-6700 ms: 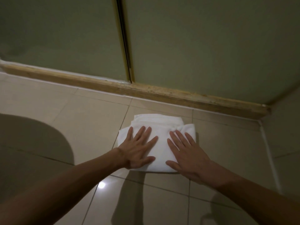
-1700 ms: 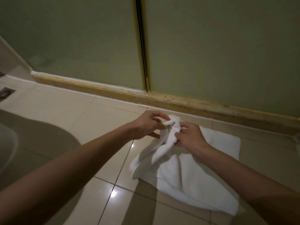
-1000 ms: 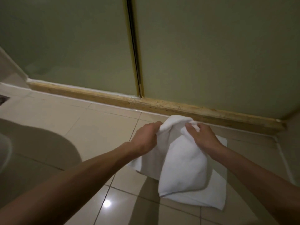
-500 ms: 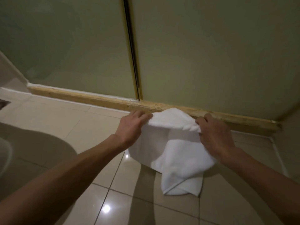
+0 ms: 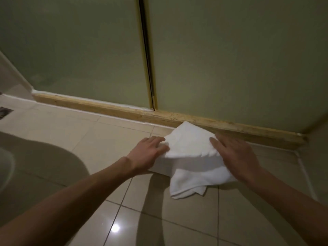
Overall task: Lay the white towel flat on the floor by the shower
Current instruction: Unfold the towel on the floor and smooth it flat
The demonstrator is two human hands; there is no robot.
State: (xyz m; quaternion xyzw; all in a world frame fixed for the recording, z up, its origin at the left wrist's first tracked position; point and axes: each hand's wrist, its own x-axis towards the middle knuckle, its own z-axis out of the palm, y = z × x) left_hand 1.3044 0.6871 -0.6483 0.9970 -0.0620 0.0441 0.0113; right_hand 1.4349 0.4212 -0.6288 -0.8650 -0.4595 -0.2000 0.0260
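Note:
The white towel [image 5: 190,157] hangs partly unfolded just above the beige tiled floor [image 5: 99,139], close to the shower's wooden sill [image 5: 110,108]. Its top edge is stretched between my two hands and its far corner reaches the sill. The lower part droops in folds onto the tiles. My left hand [image 5: 148,154] grips the towel's left edge. My right hand [image 5: 234,156] grips the right edge, covering that side of the cloth.
Frosted green shower doors [image 5: 230,59] with a gold centre frame [image 5: 147,55] rise behind the sill. A side wall [image 5: 317,157] closes the right corner. A floor drain [image 5: 4,112] sits at the far left. A curved white fixture edge [image 5: 7,162] and its shadow lie lower left.
The folded towel was opened out and lifted. In the last second both hands moved apart and carried its top edge toward the sill, then lower, with the hanging part settling on the tiles.

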